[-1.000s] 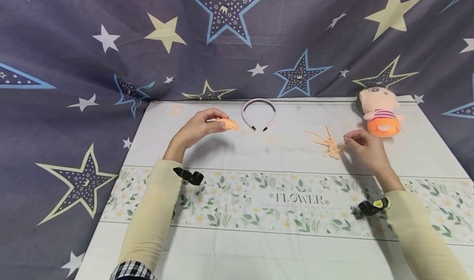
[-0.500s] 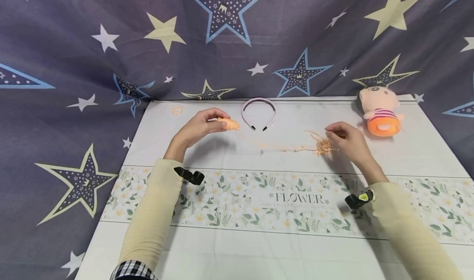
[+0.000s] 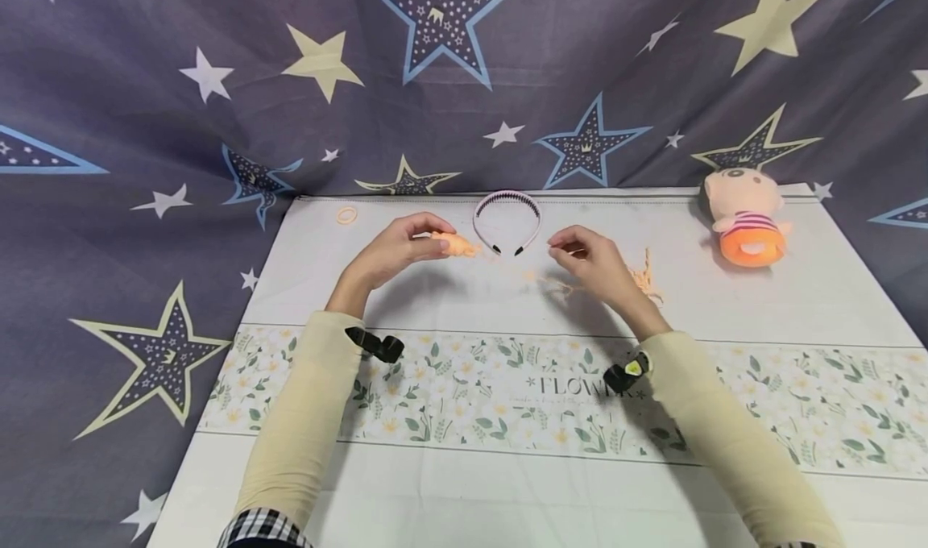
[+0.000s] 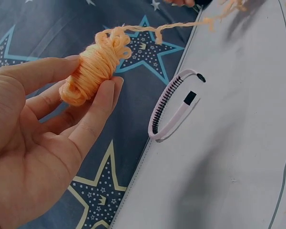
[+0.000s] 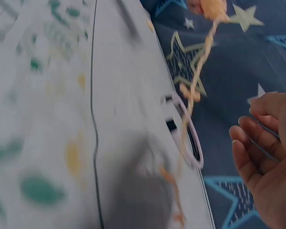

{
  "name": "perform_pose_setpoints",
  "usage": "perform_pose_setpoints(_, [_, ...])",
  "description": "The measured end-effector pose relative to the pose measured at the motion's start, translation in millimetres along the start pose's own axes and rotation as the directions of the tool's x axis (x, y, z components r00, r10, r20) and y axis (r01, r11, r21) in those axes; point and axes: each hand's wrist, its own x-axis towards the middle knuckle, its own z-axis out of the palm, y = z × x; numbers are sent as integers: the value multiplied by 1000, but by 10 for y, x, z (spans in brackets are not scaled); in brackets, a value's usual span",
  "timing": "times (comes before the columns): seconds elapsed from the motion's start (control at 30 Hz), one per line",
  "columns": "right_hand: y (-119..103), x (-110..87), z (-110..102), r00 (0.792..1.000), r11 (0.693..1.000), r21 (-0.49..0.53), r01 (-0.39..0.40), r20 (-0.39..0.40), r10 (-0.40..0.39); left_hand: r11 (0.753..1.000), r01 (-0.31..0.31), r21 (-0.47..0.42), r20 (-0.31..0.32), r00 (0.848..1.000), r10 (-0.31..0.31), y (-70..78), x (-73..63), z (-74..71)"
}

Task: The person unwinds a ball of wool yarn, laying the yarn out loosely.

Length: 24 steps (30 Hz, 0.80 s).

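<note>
A small wound ball of orange yarn (image 4: 93,71) sits between the thumb and fingers of my left hand (image 3: 395,250), held above the table. From it a crinkled yarn strand (image 5: 198,71) trails off to the right, with small knots or loops along it. My right hand (image 3: 590,262) is over the table to the right of the ball, its fingers loosely curled. In the right wrist view nothing shows between those fingers (image 5: 248,138), and the strand runs apart from them. Behind the right wrist lies a loose yarn tangle (image 3: 644,278), partly hidden by the arm.
A pink headband (image 3: 507,196) with black tips lies at the table's back edge, between the hands. A small orange ring (image 3: 346,216) is at the back left. At the back right lies a plush doll (image 3: 747,217). A starry cloth (image 3: 435,129) hangs behind the table.
My right hand has moved left, away from the yarn tangle and toward the ball. The left hand has barely moved and still holds the yarn ball. The strand between has shifted.
</note>
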Motion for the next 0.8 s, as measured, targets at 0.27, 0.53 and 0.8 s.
perform_pose_setpoints(0.27, [-213, 120, 363, 995, 995, 70, 72, 65, -77, 1000, 7, -24, 16, 1000, -7, 20, -6, 10])
perform_pose_setpoints(0.53, [-364, 188, 602, 990, 992, 97, 86, 99, -96, 1000, -1, -11, 1, 1000, 1, 23, 9, 23])
perform_pose_setpoints(0.8, [-426, 165, 674, 993, 993, 88, 80, 77, -87, 1000, 1, -2, -4, 1000, -1, 41, 6, 24])
